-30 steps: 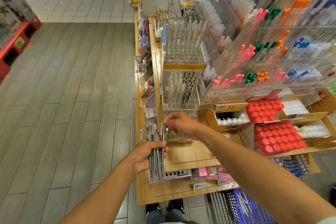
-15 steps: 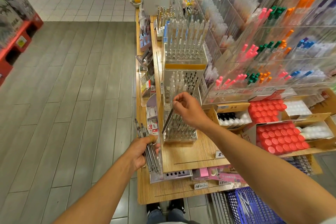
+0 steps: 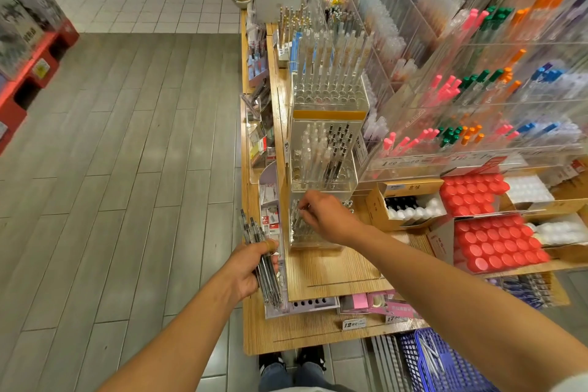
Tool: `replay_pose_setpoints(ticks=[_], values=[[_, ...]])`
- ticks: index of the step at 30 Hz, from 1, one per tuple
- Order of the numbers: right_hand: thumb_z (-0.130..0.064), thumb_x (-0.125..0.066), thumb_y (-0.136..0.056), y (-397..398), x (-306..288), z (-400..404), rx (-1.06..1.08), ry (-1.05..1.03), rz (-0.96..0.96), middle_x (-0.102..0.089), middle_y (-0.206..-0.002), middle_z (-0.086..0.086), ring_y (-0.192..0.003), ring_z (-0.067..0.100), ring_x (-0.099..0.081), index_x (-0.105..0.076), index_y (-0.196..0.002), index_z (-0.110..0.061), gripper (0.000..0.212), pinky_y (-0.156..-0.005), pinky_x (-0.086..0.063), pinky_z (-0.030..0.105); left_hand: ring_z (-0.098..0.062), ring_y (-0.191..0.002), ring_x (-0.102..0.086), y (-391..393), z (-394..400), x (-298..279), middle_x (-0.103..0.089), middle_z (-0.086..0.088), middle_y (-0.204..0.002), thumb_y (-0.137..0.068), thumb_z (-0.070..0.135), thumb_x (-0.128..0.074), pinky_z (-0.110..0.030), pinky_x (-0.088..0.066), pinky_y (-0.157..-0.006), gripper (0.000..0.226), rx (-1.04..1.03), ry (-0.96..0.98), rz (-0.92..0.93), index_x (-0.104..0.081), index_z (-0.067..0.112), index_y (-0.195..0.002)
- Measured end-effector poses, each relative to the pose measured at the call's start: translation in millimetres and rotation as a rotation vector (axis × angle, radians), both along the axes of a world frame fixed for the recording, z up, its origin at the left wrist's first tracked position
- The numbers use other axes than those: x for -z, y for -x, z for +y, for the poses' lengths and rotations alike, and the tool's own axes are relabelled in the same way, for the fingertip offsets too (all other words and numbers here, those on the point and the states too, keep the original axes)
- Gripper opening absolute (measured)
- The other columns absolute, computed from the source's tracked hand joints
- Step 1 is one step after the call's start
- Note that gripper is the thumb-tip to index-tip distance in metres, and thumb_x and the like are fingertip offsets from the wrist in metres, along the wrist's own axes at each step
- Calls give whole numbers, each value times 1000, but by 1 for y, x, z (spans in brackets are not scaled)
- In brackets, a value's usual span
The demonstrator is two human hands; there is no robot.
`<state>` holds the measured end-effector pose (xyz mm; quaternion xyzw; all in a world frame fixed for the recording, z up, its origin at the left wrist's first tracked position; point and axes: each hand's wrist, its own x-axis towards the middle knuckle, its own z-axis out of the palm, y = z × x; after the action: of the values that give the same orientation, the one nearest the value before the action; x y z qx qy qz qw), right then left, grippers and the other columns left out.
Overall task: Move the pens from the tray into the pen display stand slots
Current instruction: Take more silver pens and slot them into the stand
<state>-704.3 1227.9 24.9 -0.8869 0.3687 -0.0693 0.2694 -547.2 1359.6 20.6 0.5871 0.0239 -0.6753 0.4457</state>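
Left hand [image 3: 246, 270], low centre of the frame, is wrapped around a bundle of slim clear-barrelled pens with dark tips [image 3: 265, 267], fanned up and down past the fist. Right hand [image 3: 324, 216] is just above it, fingertips pinching one pen at the bottom tier of the tall clear acrylic pen display stand [image 3: 321, 169] on the light wooden counter [image 3: 334, 270]. A blue plastic basket [image 3: 445, 366] sits bottom right.

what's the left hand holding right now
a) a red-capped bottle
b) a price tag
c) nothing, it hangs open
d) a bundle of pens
d: the left hand grips a bundle of pens beside the shelf edge, while the right hand is at the lowest clear display stand.
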Motion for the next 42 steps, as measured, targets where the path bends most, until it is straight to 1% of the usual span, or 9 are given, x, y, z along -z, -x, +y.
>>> replay_pose_setpoints(ticks=[6,11,16,22,25,32,35,37,42], values=[[-15,-61,-90,-7,9,7,-58,219,25,-59,-97,4,-93,20,-52,-66,-98,-8,11,-80,-45,30,-17,-56,-58,2,0,-1,-61,-10,-70,-92,-1,-61,-29,-56,-49,10,3,0,-17,-63,-2,-101],[-15,-64,-86,-15,7,10,-27,305,45,-59,-91,7,-87,27,-53,-73,-92,-7,14,-71,-43,36,-18,-53,-61,4,-2,-2,-63,-10,-68,-90,-4,-62,-30,-56,-52,13,1,21,2,-62,-3,-103],[-25,-63,-89,-14,5,14,11,273,91,-59,-104,4,-101,23,-52,-69,-107,-14,23,-82,-43,37,-19,-56,-63,5,-1,-3,-66,-11,-66,-87,-7,-62,-31,-57,-55,20,19,55,15,-62,-2,-107],[-33,-66,-91,-16,-12,30,134,-385,-62,-70,-94,2,-85,14,-62,-69,-105,-14,24,-76,-49,29,-22,-60,-64,10,0,-4,-67,-14,-73,-85,-9,-64,-32,-58,-54,28,109,121,36,-57,-4,-112],[-27,-72,-87,-14,-15,38,214,-569,-96,-67,-81,-2,-75,10,-61,-68,-89,-14,14,-69,-50,24,-23,-58,-64,15,0,-4,-66,-16,-72,-84,-11,-65,-33,-58,-51,45,145,126,33,-48,-5,-126],[-8,-66,-86,-5,-12,48,413,-773,-153,-66,-80,3,-78,14,-62,-61,-71,-12,17,-79,-57,36,-25,-61,-66,22,3,-3,-70,-18,-79,-82,-10,-69,-32,-57,-49,62,198,124,36,-38,-8,-135],[-5,-57,-90,-1,-16,49,513,-895,-260,-69,-89,10,-70,14,-65,-61,-78,-11,14,-59,-56,26,-26,-62,-69,25,3,-4,-72,-20,-89,-77,-8,-72,-32,-59,-50,58,151,150,94,-47,-8,-130],[-5,-52,-92,5,-20,51,536,-922,-286,-69,-76,5,-55,8,-63,-60,-83,-10,13,-47,-48,19,-26,-64,-70,27,2,-5,-71,-20,-91,-78,-6,-72,-31,-59,-51,47,149,163,99,-55,-6,-122],[-9,-62,-87,17,-19,54,500,-895,-270,-64,-73,10,-58,14,-56,-62,-93,-2,9,-49,-44,23,-29,-63,-70,35,0,-5,-69,-28,-91,-76,-6,-74,-34,-59,-49,53,144,125,63,-49,-5,-122]])
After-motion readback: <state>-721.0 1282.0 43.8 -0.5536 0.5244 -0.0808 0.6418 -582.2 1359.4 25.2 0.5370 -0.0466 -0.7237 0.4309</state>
